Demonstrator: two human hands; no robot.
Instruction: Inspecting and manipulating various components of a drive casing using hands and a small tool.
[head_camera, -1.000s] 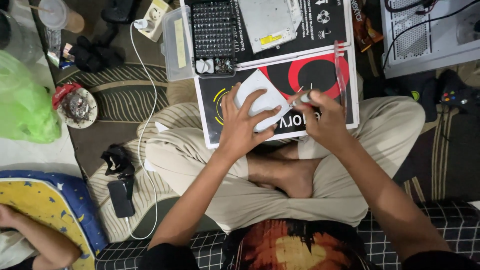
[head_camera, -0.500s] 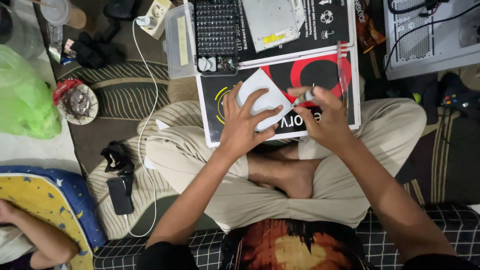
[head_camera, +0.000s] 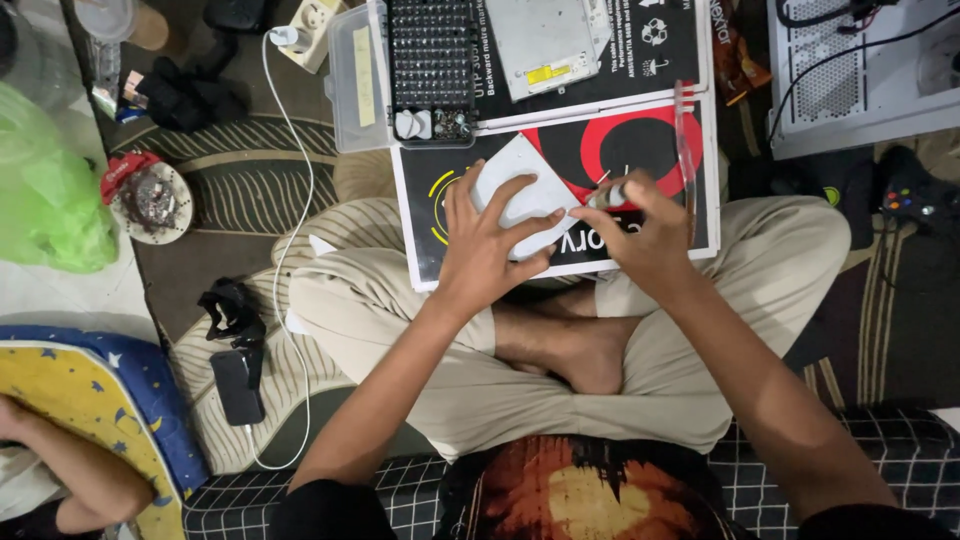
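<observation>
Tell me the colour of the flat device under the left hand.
White, a flat square device with rounded corners, pressed down by the left hand; head view.

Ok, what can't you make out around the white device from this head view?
- White device: the left hand covers much of its near side.
- Tool in the right hand: only a short end shows past the fingers; its tip is too small to tell.
- Screwdriver bits in the case: too small to tell apart.
- White computer case: cut off by the top and right edges.
</observation>
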